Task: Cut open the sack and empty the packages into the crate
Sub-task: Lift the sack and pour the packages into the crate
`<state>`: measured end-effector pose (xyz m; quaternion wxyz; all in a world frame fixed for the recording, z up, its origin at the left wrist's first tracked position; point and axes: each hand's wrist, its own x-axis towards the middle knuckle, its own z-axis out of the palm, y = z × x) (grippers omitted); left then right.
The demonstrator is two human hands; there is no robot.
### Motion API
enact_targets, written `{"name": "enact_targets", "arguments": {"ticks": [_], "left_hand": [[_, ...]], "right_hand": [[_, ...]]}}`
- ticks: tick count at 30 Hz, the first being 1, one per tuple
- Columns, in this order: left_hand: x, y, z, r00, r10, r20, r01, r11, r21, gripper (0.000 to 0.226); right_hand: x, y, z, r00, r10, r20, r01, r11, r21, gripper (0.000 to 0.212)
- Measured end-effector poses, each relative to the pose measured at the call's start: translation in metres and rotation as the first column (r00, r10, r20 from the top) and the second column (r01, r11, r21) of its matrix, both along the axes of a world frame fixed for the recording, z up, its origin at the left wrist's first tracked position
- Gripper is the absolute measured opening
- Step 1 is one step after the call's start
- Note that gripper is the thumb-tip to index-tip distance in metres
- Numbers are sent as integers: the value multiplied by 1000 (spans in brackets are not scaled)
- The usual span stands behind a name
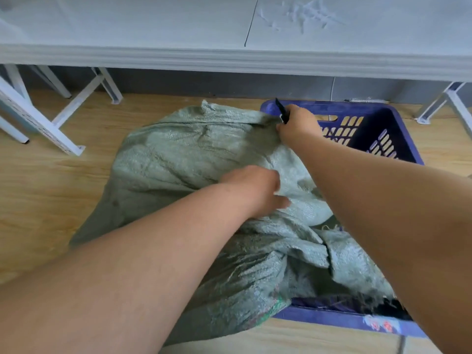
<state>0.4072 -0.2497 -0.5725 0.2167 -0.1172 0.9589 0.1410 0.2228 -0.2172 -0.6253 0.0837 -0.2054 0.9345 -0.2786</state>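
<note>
While the green sack [194, 154] was draped over the blue crate [388, 129] at two o'clock, its far edge and a black knife [282, 111] were gripped by the right hand [297, 123]; the left hand [255, 190] was pressed flat on it.

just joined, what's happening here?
A person is working a green woven sack that lies partly on the wooden floor and partly draped over a blue crate. The right hand grips the sack's far corner together with a black cutter. The left hand rests on the sack's middle. No packages are visible.
</note>
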Motion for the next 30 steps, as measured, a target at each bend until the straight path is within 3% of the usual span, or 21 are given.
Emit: {"name": "enact_targets", "arguments": {"ticks": [4, 6, 8, 11, 14, 16, 18, 21, 23, 25, 26, 28, 30], "left_hand": [[5, -9, -12, 997, -24, 70, 38, 975, -217, 67], [4, -10, -20, 997, -54, -46, 34, 931, -363, 41], [0, -14, -29, 987, -39, -156, -29, 909, -416, 32], [-12, -21, -34, 960, 167, -226, -227, 936, -270, 30], [-23, -27, -27, 845, 345, -409, -408, 910, -76, 21], [-26, -27, -22, 799, 350, -489, -369, 928, 61, 14], [-19, -20, -20, 812, 298, -501, -268, 954, 133, 26], [1, -3, -19, 806, 108, -582, -158, 987, -34, 39], [14, 9, -18, 900, 45, -434, -90, 992, -84, 54], [23, 20, -20, 997, -9, -75, -4, 987, -163, 79], [27, 23, -21, 998, -39, 57, 50, 978, -204, 83], [29, 20, -21, 993, -72, 97, 92, 969, -228, 58], [27, 15, -19, 978, -184, 99, 199, 966, -167, 34]], "right_hand": [[0, 18, 14, 998, 62, 23, -64, 994, 88, 29], [10, 28, 23, 965, 173, 196, -198, 973, 118, 37], [23, 35, 25, 893, 266, 364, -343, 924, 167, 51], [36, 46, 22, 845, 253, 471, -393, 892, 225, 69], [44, 56, 19, 813, 181, 553, -387, 877, 283, 63], [45, 57, 17, 851, 136, 507, -303, 916, 264, 51], [43, 52, 17, 899, 86, 430, -186, 963, 195, 38], [36, 42, 25, 918, 18, 396, -65, 992, 106, 35], [31, 37, 32, 943, -18, 332, -19, 994, 108, 40], [22, 30, 37, 985, -120, 124, 113, 992, 61, 39], [19, 28, 40, 983, -180, 24, 180, 984, 1, 36], [18, 21, 47, 982, -180, -47, 177, 982, -66, 33], [21, 18, 50, 998, -43, 38, 46, 993, -104, 41]]}}
